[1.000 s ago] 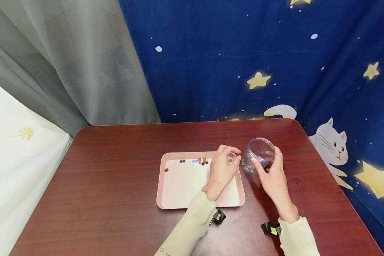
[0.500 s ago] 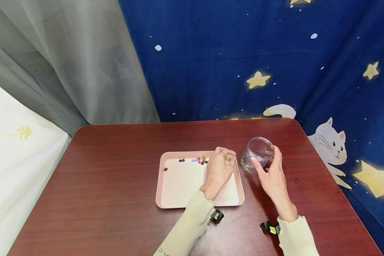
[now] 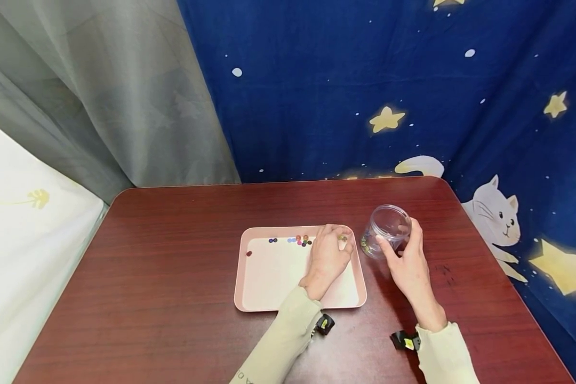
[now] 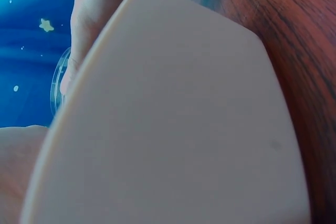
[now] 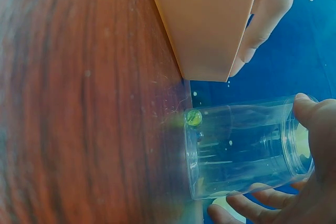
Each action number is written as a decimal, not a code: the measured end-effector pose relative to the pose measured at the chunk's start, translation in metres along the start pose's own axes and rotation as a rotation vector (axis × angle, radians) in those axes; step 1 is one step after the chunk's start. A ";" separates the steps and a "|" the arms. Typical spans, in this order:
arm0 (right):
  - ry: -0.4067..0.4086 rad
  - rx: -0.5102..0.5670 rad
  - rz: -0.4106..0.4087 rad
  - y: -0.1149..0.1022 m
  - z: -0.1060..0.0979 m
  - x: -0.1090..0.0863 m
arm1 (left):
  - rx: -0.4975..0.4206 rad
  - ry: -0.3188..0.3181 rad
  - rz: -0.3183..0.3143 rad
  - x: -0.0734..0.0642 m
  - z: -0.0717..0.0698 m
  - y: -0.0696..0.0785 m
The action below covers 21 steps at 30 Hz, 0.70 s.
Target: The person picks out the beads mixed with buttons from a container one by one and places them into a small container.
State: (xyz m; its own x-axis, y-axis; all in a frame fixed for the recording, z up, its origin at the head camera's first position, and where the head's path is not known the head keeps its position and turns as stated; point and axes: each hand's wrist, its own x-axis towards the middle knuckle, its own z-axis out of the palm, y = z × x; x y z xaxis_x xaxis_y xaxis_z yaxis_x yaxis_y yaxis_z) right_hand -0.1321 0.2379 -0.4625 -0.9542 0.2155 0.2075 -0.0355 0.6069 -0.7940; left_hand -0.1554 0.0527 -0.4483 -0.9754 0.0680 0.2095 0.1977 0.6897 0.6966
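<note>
One pink tray (image 3: 273, 285) sits on a dark-red table (image 3: 173, 272). At the tray's far right corner, the left hand (image 3: 325, 261) bends its fingers over yellowish marbles (image 3: 342, 238); whether it grips any cannot be told. Just right of the tray, the right hand (image 3: 410, 269) holds a clear jar (image 3: 383, 229), green marbles (image 3: 366, 246) at its bottom. Multicolored marbles (image 3: 303, 242) dot the tray's far side.

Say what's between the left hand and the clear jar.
The pink tray's side wall lies between the left hand and the clear jar. The right wrist view shows it plainly; the head view agrees.
</note>
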 end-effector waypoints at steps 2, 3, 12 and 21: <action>0.002 0.001 -0.003 0.000 0.000 0.000 | 0.013 -0.014 -0.001 0.000 0.000 0.000; 0.003 -0.001 -0.003 0.000 0.000 0.000 | 0.018 -0.020 0.000 0.000 0.000 0.000; 0.004 -0.003 -0.012 0.002 0.001 0.001 | 0.060 -0.045 0.023 -0.003 -0.001 -0.002; 0.003 0.010 -0.006 0.000 -0.001 0.000 | 0.137 -0.109 -0.002 -0.007 -0.002 -0.003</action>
State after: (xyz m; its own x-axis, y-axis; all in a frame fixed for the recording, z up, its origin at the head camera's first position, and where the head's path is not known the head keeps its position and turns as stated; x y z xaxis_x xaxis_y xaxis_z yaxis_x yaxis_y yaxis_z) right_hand -0.1321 0.2385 -0.4624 -0.9530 0.2143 0.2139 -0.0441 0.6006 -0.7983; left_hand -0.1491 0.0489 -0.4502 -0.9820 0.1394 0.1274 0.1881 0.7811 0.5954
